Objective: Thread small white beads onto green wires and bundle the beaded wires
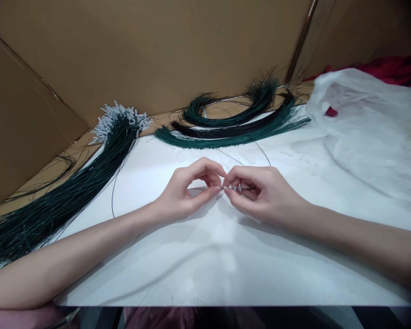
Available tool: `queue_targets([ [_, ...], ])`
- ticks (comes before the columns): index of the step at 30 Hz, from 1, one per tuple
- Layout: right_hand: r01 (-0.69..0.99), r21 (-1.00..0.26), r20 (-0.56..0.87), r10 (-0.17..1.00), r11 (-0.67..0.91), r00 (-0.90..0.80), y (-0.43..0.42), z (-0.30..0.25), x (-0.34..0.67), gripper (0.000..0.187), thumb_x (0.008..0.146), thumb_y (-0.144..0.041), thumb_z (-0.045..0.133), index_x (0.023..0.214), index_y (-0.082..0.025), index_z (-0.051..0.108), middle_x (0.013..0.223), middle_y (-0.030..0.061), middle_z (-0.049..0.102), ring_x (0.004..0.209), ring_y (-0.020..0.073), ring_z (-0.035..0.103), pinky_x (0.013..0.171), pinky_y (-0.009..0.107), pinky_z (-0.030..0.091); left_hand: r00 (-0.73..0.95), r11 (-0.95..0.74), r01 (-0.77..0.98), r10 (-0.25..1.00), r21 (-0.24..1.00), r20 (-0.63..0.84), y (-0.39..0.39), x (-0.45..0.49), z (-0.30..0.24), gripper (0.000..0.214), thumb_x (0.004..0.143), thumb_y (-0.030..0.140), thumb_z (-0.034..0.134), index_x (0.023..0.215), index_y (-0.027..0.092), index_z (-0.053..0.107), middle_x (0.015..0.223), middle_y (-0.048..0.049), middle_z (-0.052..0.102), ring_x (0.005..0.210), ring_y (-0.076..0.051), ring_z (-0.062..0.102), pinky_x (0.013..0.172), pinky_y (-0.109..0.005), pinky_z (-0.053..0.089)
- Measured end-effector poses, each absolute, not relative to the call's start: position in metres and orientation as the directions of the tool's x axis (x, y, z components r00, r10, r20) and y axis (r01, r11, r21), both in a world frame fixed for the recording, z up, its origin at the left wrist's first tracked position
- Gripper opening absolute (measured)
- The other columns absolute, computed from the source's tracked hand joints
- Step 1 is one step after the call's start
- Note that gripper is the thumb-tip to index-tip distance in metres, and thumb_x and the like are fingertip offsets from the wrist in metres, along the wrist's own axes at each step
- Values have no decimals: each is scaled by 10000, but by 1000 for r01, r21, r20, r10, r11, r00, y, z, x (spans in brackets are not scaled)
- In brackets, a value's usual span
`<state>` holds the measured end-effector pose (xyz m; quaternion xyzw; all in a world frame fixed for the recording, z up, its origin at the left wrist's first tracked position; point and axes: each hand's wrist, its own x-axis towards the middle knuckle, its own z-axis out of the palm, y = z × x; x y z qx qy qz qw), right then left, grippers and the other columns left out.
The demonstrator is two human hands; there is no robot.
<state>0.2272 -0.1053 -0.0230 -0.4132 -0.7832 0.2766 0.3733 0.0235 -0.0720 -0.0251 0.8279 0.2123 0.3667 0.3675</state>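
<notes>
Cardboard (150, 50) walls in the back and left side, seams showing, meeting at a corner behind the table. Table (198, 274) top is white, fills most of the lower view, with soft shadows under both arms. Bag (370, 119), translucent white plastic, lies crumpled over the table's right side.

Long bundle (71, 183) on the left: dark green wires, running diagonally from the lower left edge up toward the back. Its far end fans out in white beaded tips (118, 121), close to the cardboard. Back bundles, curved and stacked one behind another along the table's far edge: green bundle (233, 141) in front, black bundle (222, 133) just behind it, rear bundle (263, 103) furthest back, dark green with frayed ends.

Red cloth (390, 68) behind the bag, upper right, partly covered by it.

Left hand (183, 189) and right hand (267, 189) meet mid-table, index tips touching or nearly so. Left: thumb and fingertips pinched together on one end of the strand. Right: thumb and index clamped on it just beside, other fingers curled in.

Strand (239, 188) is thin, dark, with small pale bits along it. It sits between the fingertips and runs sideways into the right palm; far end hidden there.
</notes>
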Motion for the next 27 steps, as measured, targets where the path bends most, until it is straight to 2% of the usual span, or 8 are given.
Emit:
queue_targets([
  [6,448,-733,347,848,512,-401,-105,-24,228,78,731,-109,557,748,-157,616,566,-59,446,491,62,332,491,209,284,647,-644,90,618,760,446,-72,23,-25,231,864,135,666,1075,185,585,920,-42,630,809,-132,611,781,-266,531],
  [18,434,-744,343,848,507,-404,-104,-25,228,46,727,-113,565,716,-147,594,598,-48,492,497,49,357,475,194,288,646,-640,89,620,763,445,-72,23,-24,222,856,99,656,1056,161,582,916,-41,618,809,-139,615,773,-288,535],
  [27,455,-732,328,847,507,-417,-104,-25,229,69,811,-153,564,755,-160,604,594,-50,481,519,60,371,481,196,289,646,-617,85,632,782,428,-72,23,-24,222,870,116,656,1070,169,574,917,-37,624,820,-133,617,791,-282,535],
])
